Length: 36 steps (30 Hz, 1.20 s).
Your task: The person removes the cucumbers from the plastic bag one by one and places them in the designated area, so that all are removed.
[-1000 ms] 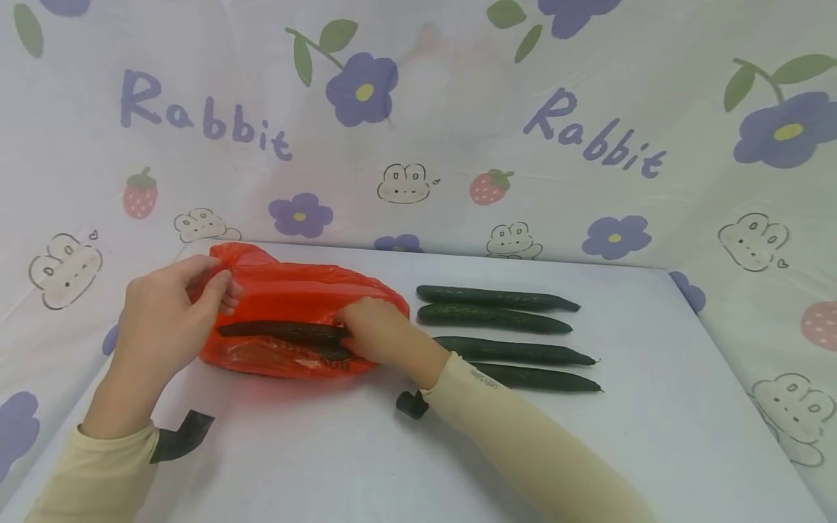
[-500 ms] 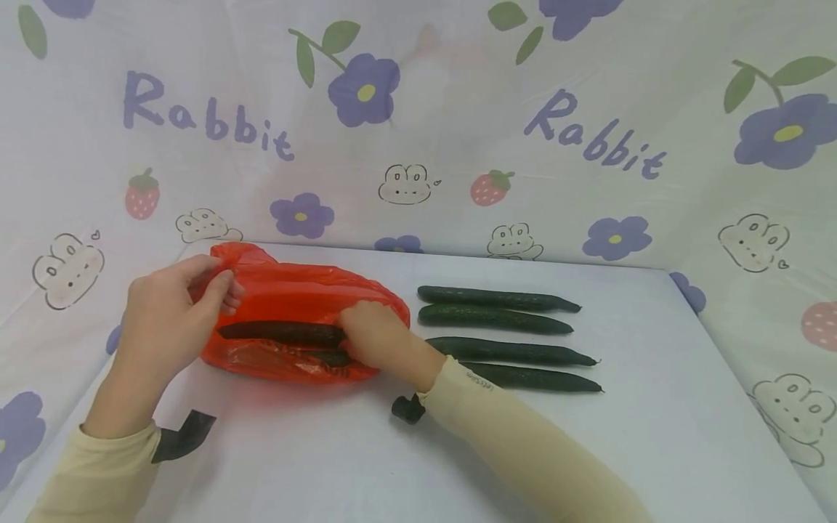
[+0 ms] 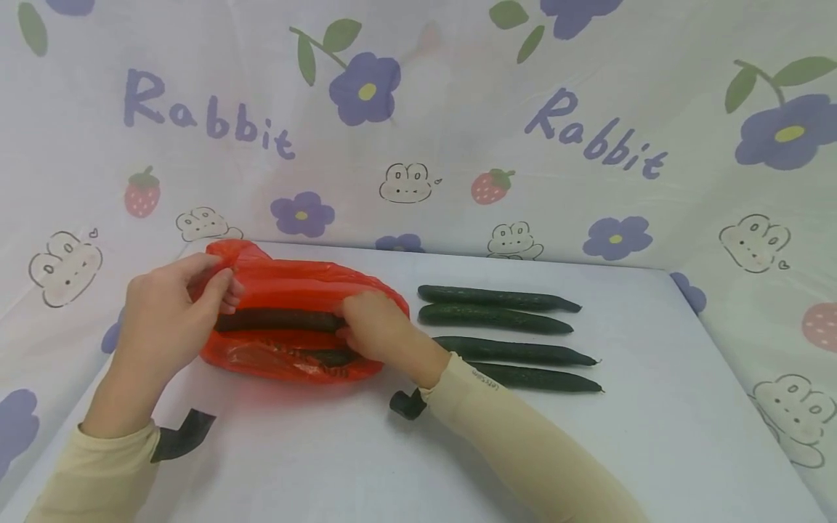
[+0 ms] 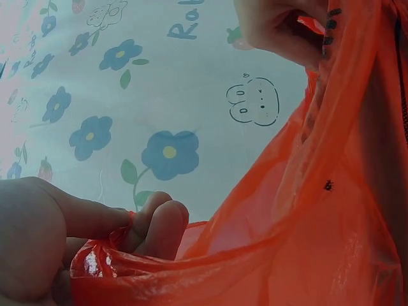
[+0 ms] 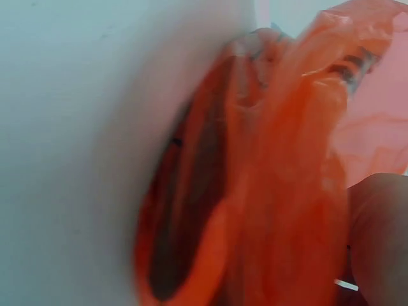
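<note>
A red plastic bag (image 3: 294, 280) lies on the left half of the table, its mouth spread open. My left hand (image 3: 166, 305) pinches the bag's rim at its left end; the left wrist view shows thumb and fingers (image 4: 166, 229) gathering the thin film. At the bag's right side, my right hand (image 3: 379, 327) grips the right end of a dark green cucumber (image 3: 281, 319), which lies lengthwise within the bag. Below it, another dark cucumber (image 3: 330, 356) shows at the bag's front. Red film and a dark cucumber (image 5: 191, 210) fill the right wrist view, blurred.
Several cucumbers lie side by side on the white table (image 3: 654, 407), right of the bag, among them a far cucumber (image 3: 497, 298) and a near cucumber (image 3: 543, 378). My right forearm partly covers the nearer ones. A rabbit-print cloth (image 3: 445, 123) hangs behind the table.
The gripped cucumber has shifted slightly toward the bag's far side, and its left end now sits behind the left hand's fingers. The left hand has barely moved and keeps its pinch on the bag.
</note>
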Each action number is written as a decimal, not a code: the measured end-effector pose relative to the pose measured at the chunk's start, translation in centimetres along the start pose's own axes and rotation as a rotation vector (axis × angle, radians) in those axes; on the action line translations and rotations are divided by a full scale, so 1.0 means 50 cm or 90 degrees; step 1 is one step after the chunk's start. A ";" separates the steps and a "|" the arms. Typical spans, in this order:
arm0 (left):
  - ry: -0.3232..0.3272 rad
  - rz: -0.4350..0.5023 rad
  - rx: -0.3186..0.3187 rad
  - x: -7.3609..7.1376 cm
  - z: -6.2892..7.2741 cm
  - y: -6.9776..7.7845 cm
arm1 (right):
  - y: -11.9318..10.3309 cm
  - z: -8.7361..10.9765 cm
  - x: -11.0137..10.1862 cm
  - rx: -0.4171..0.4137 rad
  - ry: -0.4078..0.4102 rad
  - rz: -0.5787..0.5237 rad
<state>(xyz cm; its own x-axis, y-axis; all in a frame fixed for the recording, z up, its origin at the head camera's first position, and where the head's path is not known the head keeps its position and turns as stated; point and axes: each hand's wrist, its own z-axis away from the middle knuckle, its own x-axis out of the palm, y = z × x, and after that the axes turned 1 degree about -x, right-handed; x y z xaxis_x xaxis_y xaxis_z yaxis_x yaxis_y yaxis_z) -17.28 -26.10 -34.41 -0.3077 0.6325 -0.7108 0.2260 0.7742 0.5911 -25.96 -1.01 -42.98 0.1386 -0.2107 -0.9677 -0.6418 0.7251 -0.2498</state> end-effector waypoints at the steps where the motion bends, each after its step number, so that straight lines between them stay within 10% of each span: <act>1: 0.000 -0.002 -0.001 0.000 0.001 0.001 | -0.002 0.000 -0.004 -0.001 0.003 -0.004; 21: 0.007 -0.001 0.008 -0.002 0.001 0.002 | -0.029 0.018 -0.087 0.026 -0.011 0.025; 36: 0.006 -0.012 0.000 0.002 -0.003 -0.001 | 0.035 0.096 -0.114 0.065 0.008 -0.019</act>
<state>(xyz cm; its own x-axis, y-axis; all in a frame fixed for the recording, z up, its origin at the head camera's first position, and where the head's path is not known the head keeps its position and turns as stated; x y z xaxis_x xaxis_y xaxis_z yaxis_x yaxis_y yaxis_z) -17.43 -26.09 -34.44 -0.3203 0.6172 -0.7186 0.2197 0.7863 0.5774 -24.26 4.60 -38.06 0.1471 -0.2408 -0.9594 -0.5574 0.7811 -0.2815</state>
